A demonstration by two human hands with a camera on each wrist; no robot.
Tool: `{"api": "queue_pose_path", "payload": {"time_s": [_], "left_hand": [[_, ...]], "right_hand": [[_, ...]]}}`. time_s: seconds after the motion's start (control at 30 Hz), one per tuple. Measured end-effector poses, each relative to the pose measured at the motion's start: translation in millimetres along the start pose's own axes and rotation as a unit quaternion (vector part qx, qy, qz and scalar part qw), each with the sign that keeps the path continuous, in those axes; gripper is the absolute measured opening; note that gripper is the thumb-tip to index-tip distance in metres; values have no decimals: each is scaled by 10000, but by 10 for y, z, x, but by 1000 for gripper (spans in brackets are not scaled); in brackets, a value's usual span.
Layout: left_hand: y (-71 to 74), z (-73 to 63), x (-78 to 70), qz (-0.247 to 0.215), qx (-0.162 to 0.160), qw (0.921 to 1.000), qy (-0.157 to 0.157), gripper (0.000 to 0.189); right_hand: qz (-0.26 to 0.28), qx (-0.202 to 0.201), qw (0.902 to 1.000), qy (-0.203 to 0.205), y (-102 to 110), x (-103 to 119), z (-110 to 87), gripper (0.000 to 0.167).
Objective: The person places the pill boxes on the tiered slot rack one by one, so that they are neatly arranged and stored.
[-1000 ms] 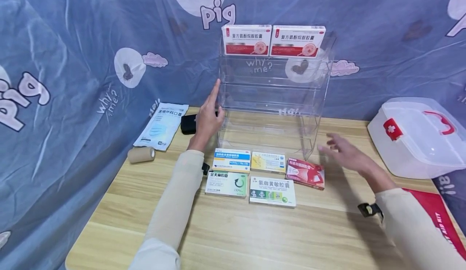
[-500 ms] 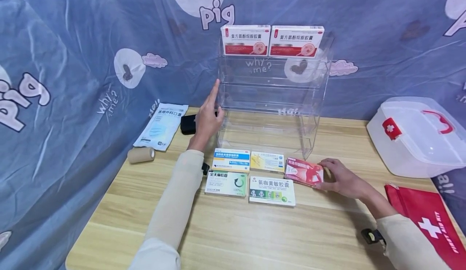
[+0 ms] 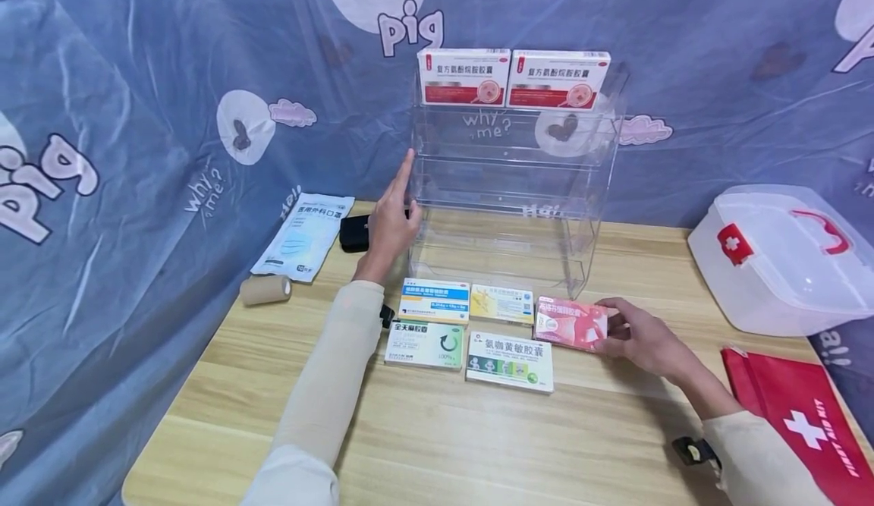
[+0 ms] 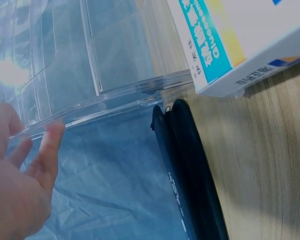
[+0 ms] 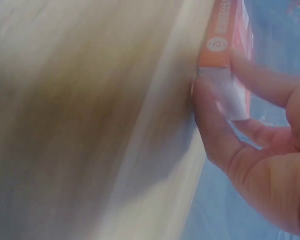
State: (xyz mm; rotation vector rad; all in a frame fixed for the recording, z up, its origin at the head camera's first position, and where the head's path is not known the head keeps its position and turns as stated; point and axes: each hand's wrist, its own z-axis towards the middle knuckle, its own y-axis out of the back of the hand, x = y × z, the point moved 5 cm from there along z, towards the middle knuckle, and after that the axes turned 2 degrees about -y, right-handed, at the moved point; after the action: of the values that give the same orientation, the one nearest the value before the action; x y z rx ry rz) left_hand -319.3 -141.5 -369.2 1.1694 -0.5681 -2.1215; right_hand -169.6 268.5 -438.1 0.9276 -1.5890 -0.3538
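Observation:
My left hand (image 3: 392,225) rests against the left side of a clear acrylic display rack (image 3: 505,187), fingers fairly straight; in the left wrist view the fingertips (image 4: 54,131) touch its edge. My right hand (image 3: 642,339) pinches the right end of a red medicine box (image 3: 570,324) between thumb and fingers. The right wrist view shows this box (image 5: 217,47) from its end. Beside it lie a yellow-and-white box (image 3: 501,303), a blue-and-white box (image 3: 435,300), a green-and-white box (image 3: 425,344) and a white box with a green strip (image 3: 510,362).
Two red-and-white boxes (image 3: 464,77) stand on the rack's top tier. To the left are a mask packet (image 3: 303,237), a tan bandage roll (image 3: 265,290) and a black zip case (image 3: 353,234). A white first-aid box (image 3: 778,263) and red pouch (image 3: 799,407) lie right.
My right hand has come down from beside the rack onto the red box and now grips its end. The left hand has stayed at the rack.

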Motion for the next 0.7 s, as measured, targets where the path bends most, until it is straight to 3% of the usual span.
{"api": "queue_pose_path", "payload": {"time_s": [0.17,0.33,0.57,0.7], "left_hand": [[12,-5,-3,23,-24,10000,-20,91],[22,5,-12,5,-55,10000,-44,90],[16,-4,-3,-18,10,10000,-13,89],[18,-5,-9,-44,-2,10000,-13,90]], "right_hand": [[384,-308,9986,212,124,84,14,61],[118,-1031,9930,557,429,355,75,66],[21,-2383,9675,846,902,914,297,67],[-59,-3076,9486,744,1108,1245,487,67]]}}
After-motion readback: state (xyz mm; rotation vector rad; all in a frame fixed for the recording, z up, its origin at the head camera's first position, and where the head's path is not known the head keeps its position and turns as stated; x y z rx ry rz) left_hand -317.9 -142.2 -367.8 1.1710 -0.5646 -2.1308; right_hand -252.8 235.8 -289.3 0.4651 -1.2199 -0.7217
